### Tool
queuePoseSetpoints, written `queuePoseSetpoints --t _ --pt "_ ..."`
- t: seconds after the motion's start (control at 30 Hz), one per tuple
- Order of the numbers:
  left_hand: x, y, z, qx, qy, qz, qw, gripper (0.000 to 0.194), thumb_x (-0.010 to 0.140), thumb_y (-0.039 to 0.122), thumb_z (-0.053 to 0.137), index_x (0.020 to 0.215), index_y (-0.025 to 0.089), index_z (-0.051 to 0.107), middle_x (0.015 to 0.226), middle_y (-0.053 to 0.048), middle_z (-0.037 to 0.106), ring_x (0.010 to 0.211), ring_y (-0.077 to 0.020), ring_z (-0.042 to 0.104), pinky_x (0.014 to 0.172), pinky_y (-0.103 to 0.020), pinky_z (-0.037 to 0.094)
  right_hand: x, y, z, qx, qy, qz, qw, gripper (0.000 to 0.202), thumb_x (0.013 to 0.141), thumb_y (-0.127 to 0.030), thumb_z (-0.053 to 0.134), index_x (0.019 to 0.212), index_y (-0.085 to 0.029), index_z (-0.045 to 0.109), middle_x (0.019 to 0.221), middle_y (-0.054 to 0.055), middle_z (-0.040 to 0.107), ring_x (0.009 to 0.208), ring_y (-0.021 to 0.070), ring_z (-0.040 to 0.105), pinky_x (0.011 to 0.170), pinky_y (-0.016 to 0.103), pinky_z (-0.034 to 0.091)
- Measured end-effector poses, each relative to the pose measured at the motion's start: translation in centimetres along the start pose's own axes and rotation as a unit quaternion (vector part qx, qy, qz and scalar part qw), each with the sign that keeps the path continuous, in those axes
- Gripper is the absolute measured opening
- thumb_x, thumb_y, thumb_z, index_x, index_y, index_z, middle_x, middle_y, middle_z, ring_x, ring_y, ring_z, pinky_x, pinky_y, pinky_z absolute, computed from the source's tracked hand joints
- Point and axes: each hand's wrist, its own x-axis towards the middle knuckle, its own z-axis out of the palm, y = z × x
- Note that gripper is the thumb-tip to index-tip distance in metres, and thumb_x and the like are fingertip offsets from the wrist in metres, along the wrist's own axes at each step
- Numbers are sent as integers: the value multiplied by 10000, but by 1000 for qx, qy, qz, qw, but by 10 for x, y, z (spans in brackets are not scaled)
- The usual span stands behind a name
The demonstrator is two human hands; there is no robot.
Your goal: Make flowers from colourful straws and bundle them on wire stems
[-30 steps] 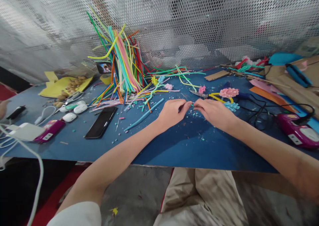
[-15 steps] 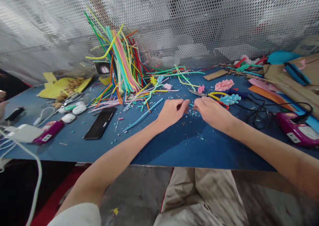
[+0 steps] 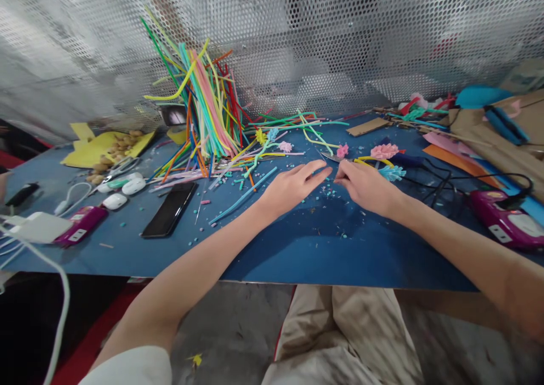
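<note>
My left hand (image 3: 293, 187) is over the table, palm down, with its fingers stretched out and the thumb apart; nothing shows in it. Just to its right, my right hand (image 3: 363, 185) has curled fingers and is closed over yellow-handled scissors (image 3: 330, 157). Their blade points left beyond my fingers, and my hand hides much of the handles. A pink pipe-cleaner flower (image 3: 383, 151) lies behind the handle, with a light blue one (image 3: 391, 173) beside my knuckles. A small pink blossom (image 3: 342, 150) on a pale green stem lies near the blade. Tiny blue clippings are scattered under my hands.
A tall bundle of coloured pipe cleaners (image 3: 208, 107) stands at the back left. A phone (image 3: 169, 209) and a light blue pipe cleaner (image 3: 242, 195) lie left of my forearm. Purple power strips (image 3: 80, 225) with cables sit left and right. Cardboard (image 3: 480, 127) is piled at right.
My left hand has opened out of its pinch, fingers now extended. My right hand has shifted slightly up onto the scissors. The handle and the pink flower have moved a little right.
</note>
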Motion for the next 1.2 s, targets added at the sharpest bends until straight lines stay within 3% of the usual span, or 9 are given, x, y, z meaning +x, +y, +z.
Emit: queuePoseSetpoints --t 0.47,0.8,1.0,1.1,1.2 --pt "5 3 -2 7 24 35 999 355 1024 153 445 1359 190 558 1331 -107 623 1092 -192 664 937 -346 591 -1 -5 -5 -46 -2 -9 999 143 953 -140 457 852 -234 418 843 90 615 833 260 591 754 374 446" --pt "8 2 0 -4 -10 39 999 284 1024 124 392 1181 125 629 1056 -98 681 985 -197 630 926 -358 522 -2 -5 -2 -97 5 -35 995 158 967 -125 398 868 -227 466 856 109 623 873 271 593 778 390 470" --pt "9 8 10 -146 0 -62 987 223 1026 195 432 1067 151 646 964 -73 720 902 -180 641 871 -343 513 -2 -7 0 -97 12 -46 994 182 989 -154 366 884 -220 499 845 113 627 857 284 581 787 422 479" --pt "10 11 9 -269 -17 -143 952 177 1013 209 473 1033 177 646 922 -27 740 808 -139 648 766 -283 511 -1 -9 0 -109 6 -49 993 205 983 -119 354 877 -217 500 842 118 625 842 279 575 801 422 479" --pt "10 8 6 -370 -50 -171 912 197 1030 242 452 1056 177 636 869 -4 748 716 -105 650 683 -240 500 -2 -10 0 -113 15 -48 992 207 986 -115 364 868 -222 497 838 111 620 835 270 574 807 416 477"
